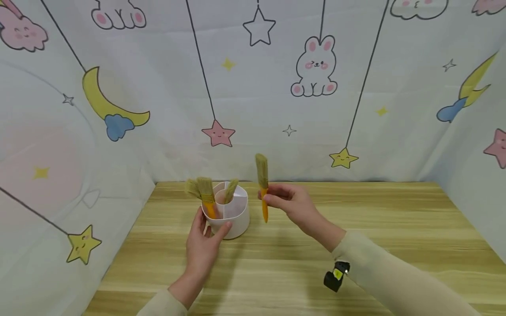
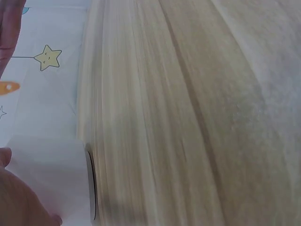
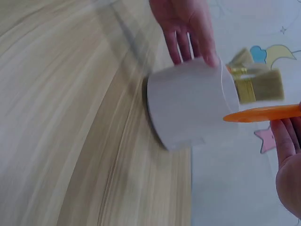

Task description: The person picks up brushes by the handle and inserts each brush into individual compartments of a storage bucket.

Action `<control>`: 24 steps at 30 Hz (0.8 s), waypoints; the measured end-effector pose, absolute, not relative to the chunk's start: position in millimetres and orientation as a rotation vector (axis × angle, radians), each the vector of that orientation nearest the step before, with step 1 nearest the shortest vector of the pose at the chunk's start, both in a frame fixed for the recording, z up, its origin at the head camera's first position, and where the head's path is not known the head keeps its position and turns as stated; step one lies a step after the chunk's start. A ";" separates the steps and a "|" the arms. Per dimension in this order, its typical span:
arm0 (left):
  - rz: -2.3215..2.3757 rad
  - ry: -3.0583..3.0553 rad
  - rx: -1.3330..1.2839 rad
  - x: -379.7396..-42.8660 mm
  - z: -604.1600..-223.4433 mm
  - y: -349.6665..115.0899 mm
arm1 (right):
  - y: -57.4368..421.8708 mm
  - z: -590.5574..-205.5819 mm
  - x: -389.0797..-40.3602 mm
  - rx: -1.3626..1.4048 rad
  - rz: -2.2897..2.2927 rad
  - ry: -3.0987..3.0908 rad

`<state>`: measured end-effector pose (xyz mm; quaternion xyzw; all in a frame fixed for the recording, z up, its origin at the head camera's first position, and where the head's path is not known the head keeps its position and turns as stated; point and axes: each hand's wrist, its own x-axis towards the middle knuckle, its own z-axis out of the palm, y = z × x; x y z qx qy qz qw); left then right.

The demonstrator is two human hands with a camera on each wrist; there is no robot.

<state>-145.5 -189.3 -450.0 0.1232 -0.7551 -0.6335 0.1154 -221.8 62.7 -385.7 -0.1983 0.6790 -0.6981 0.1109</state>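
Note:
A white divided brush holder (image 1: 238,224) stands on the table, its round middle cup and outer compartments showing from above. Around its near left side, my left hand (image 1: 203,249) holds it, thumb at the front. Two paintbrushes lean in the left compartments, a wide one (image 1: 205,188) partly covering the one behind (image 1: 192,188). Another brush (image 1: 231,191) tilts right in the middle. My right hand (image 1: 295,204) pinches a paintbrush (image 1: 262,171) upright, bristles up, right of the holder and apart from it. The right wrist view shows its orange handle (image 3: 263,114) pointing toward the holder.
The wood-grain table (image 1: 356,219) reaches back to a white cloth backdrop (image 1: 261,96) printed with stars, moons and rabbits. Cloth also hangs at the left and right sides. A black strap with a small device (image 1: 335,276) is on my right sleeve.

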 end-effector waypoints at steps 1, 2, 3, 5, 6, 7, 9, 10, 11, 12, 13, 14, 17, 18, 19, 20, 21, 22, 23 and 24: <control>-1.853 -2.213 0.363 -145.8 -450.5 -189.4 | 55.9 -385.6 -221.7 -0.581 -2.067 1.976; -1.847 -2.214 0.362 -145.9 -450.7 -189.6 | 49.6 -385.5 -221.8 -0.581 -2.078 1.965; -1.843 -2.210 0.359 -146.1 -451.1 -189.5 | 43.9 -385.6 -222.2 -0.578 -2.088 1.955; -1.838 -2.206 0.355 -146.0 -451.6 -189.5 | 33.9 -385.3 -222.9 -0.566 -2.108 1.947; -1.836 -2.205 0.355 -145.9 -451.7 -189.4 | 29.4 -385.1 -223.5 -0.552 -2.116 1.944; -1.834 -2.201 0.352 -145.8 -451.9 -189.3 | 25.3 -384.9 -224.1 -0.540 -2.127 1.939; -1.832 -2.196 0.349 -145.4 -451.8 -189.0 | 17.9 -384.6 -225.8 -0.517 -2.156 1.924; -1.832 -2.199 0.354 -145.4 -451.6 -189.0 | 14.6 -384.2 -226.5 -0.509 -2.171 1.917; -1.831 -2.203 0.356 -145.6 -451.6 -189.0 | 11.6 -383.8 -227.3 -0.501 -2.184 1.908; -1.832 -2.203 0.357 -145.7 -451.3 -188.8 | 8.9 -383.8 -228.2 -0.491 -2.199 1.896; -1.834 -2.201 0.355 -145.9 -451.3 -188.6 | 6.5 -383.8 -229.0 -0.485 -2.215 1.888; -1.836 -2.200 0.354 -146.2 -451.1 -188.5 | 4.2 -383.9 -229.9 -0.480 -2.227 1.883; -1.847 -2.186 0.336 -146.7 -450.8 -188.4 | -2.0 -384.6 -232.5 -0.464 -2.269 1.849; -1.848 -2.181 0.331 -146.9 -450.8 -188.5 | -3.9 -385.2 -233.4 -0.460 -2.281 1.839; -1.848 -2.180 0.329 -147.0 -450.9 -188.7 | -5.8 -385.5 -234.2 -0.461 -2.290 1.832; -1.847 -2.182 0.330 -147.0 -450.7 -189.0 | -7.6 -385.8 -234.9 -0.461 -2.300 1.821; -1.847 -2.182 0.328 -146.9 -450.7 -189.3 | -9.4 -386.1 -235.6 -0.462 -2.308 1.812; -1.845 -2.183 0.329 -146.9 -450.6 -189.4 | -10.9 -386.7 -236.2 -0.462 -2.312 1.810; -1.844 -2.183 0.330 -146.9 -450.9 -189.7 | -12.3 -386.9 -236.6 -0.455 -2.317 1.807; -1.845 -2.185 0.330 -146.9 -450.8 -190.0 | -13.6 -387.3 -236.9 -0.444 -2.321 1.804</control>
